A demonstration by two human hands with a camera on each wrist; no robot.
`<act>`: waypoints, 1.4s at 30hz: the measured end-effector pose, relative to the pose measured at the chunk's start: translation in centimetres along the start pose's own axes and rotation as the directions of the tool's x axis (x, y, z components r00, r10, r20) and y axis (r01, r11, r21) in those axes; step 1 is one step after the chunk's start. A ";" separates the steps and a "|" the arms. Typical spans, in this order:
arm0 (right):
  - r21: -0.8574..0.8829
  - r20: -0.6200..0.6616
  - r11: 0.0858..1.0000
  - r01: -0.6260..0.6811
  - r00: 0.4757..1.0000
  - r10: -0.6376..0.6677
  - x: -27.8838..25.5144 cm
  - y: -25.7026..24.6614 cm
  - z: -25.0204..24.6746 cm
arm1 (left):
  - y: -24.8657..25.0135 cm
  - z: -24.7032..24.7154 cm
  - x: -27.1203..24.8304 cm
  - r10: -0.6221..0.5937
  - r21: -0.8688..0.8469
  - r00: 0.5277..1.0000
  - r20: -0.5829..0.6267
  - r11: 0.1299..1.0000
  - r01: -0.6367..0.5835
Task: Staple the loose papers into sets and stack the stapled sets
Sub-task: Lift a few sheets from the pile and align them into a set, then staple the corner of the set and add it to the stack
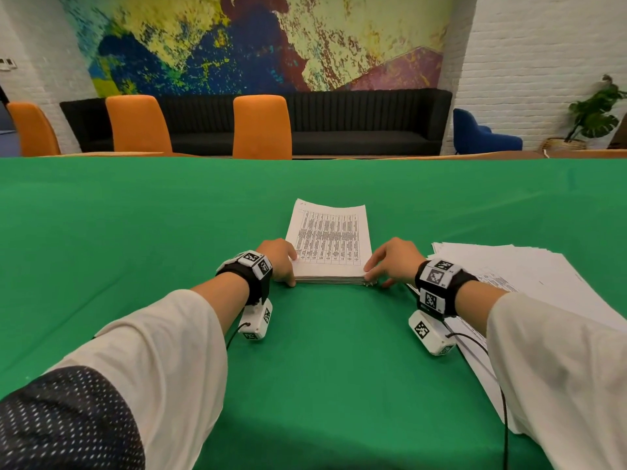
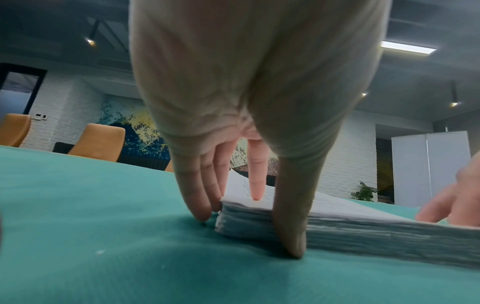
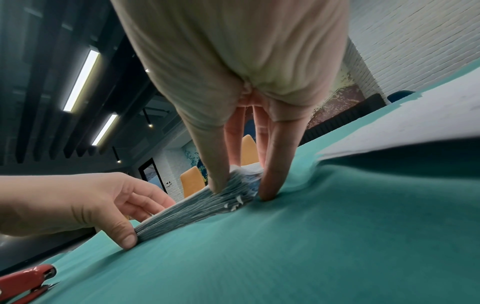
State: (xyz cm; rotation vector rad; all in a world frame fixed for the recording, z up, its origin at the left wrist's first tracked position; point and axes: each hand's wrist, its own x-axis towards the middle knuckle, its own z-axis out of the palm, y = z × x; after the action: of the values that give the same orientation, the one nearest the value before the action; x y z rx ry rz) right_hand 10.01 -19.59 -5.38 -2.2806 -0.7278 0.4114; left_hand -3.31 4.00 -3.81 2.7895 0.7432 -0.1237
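Note:
A thick stack of printed papers [image 1: 329, 239] lies on the green tablecloth [image 1: 135, 215] in front of me. My left hand [image 1: 291, 271] is at its near left corner: the straight thumb presses the near edge, the fingers [image 2: 200, 201] touch the left side, and one fingertip rests on top. At the near right corner my right hand [image 1: 376, 271] brackets the stack [image 3: 197, 207] with straight fingers, thumb on the near edge and a finger [image 3: 270, 174] on the cloth beside it. A red stapler [image 3: 26, 279] lies near the table's front, seen only in the right wrist view.
A spread pile of loose white sheets [image 1: 509, 276] covers the cloth to the right, partly under my right forearm. Orange chairs [image 1: 262, 127] stand along the table's far edge, with a black sofa behind them. Bare green cloth extends to the left and beyond the stack.

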 end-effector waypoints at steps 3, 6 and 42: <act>-0.006 0.004 1.000 -0.004 1.000 0.005 -0.2 -0.2 0.0 | 0.0 0.0 -0.1 -0.005 -0.015 1.000 -0.005 1.000 0.005; -0.013 0.001 1.000 -0.009 1.000 0.009 -0.3 -0.3 0.0 | 0.1 -0.1 -0.2 -0.008 -0.015 1.000 -0.006 1.000 0.008; -0.591 0.583 0.638 0.494 0.808 -0.085 -15.4 0.7 -2.0 | -2.3 0.4 -12.8 0.509 0.262 0.843 0.175 0.801 -0.538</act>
State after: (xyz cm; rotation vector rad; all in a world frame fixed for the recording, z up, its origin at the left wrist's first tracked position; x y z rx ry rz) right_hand -0.99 -30.34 -3.15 -2.7020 -1.8112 0.6637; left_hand -15.56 -0.28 -2.85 3.1322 -0.1105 -0.2843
